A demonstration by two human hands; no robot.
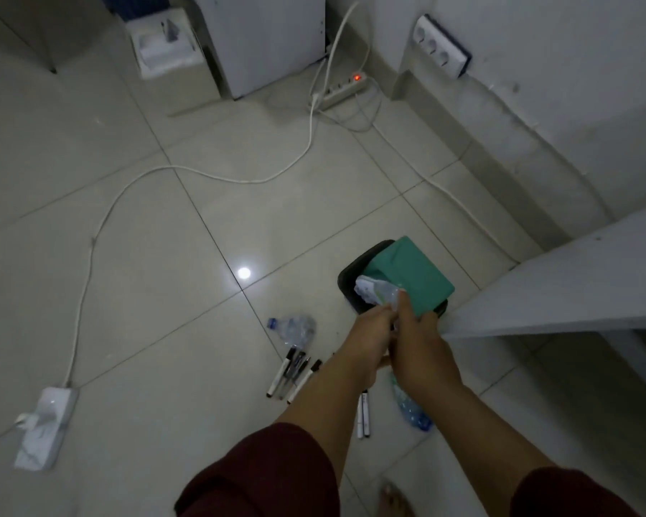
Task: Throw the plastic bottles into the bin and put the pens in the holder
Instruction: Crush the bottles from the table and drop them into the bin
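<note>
both hands: left hand [370, 330] + right hand [413, 330] pinching crumpled plastic bottle [375, 291] over bin [351, 274] | light, crinkly, springy; grip mid-body | pens [293, 373] on floor

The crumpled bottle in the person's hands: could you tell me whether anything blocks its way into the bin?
Partly: a green lid covers much of the bin. The crumpled bottle sits over the open gap beside it, held by both hands.
</note>
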